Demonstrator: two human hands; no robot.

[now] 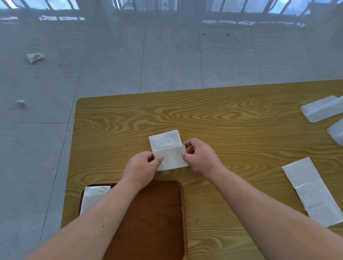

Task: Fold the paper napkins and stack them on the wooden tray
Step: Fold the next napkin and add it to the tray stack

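Nearest me, at the bottom centre of the frame, sits the wooden tray (155, 220). One folded napkin (92, 195) lies in its upper left corner, partly hidden under my left forearm. That corner is where the stack belongs, so I would keep the rest of the tray floor free for a clean approach.

Just above the tray, at mid-frame, is the napkin in hand (168, 150), lying on the table (225, 115). My left hand (141, 169) pinches its left edge and my right hand (200, 158) pinches its right edge, fingers curled on the paper. The near flap lies doubled over the far half, with a crease line across the middle.

To do this fold well, I judge I should bring the flap's corners square to the corners beneath before pressing. Then I would run a fingertip along the crease from centre outward. Thin paper will likely skew or tear if I tug unevenly, so both pinches should move together.

Lower right lies a long unfolded napkin (313, 192), probably next in turn. Farther off, at the right edge, are two white plastic pieces (322, 109); I cannot tell what they are.
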